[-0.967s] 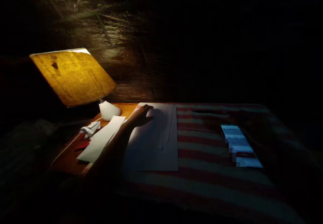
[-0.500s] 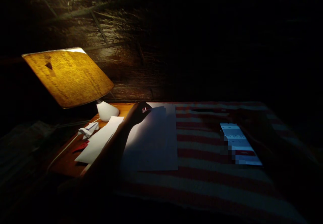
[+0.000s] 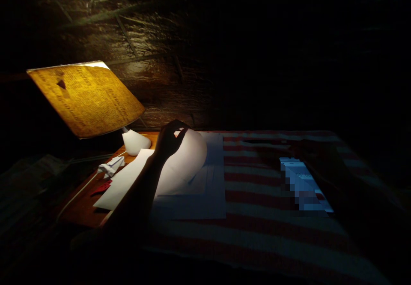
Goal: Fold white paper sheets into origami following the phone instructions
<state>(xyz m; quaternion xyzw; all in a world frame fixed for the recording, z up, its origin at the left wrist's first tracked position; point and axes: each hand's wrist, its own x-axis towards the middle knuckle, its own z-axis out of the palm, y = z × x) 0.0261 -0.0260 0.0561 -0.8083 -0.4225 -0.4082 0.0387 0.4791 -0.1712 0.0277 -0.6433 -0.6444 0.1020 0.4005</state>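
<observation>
In a dark room my left hand (image 3: 170, 139) pinches the far edge of a white paper sheet (image 3: 186, 165) and curls it up and toward me. That sheet rests on a larger white sheet (image 3: 205, 203) lying on a red-and-white striped cloth (image 3: 257, 216). My right hand (image 3: 316, 154) is a dim shape beside a lit phone screen (image 3: 303, 184) at the right; its fingers are lost in the dark.
A lamp with a yellow printed shade (image 3: 86, 98) and white base (image 3: 136, 142) stands on the wooden table (image 3: 83, 205) at the left. Near it lie a small folded paper figure (image 3: 111, 166), a red scrap (image 3: 100, 187) and another white sheet (image 3: 123, 184). A dark wall rises behind.
My left hand went from lying flat on the paper to gripping its far edge, and has lifted and curled the top sheet upward. The phone screen's picture has changed.
</observation>
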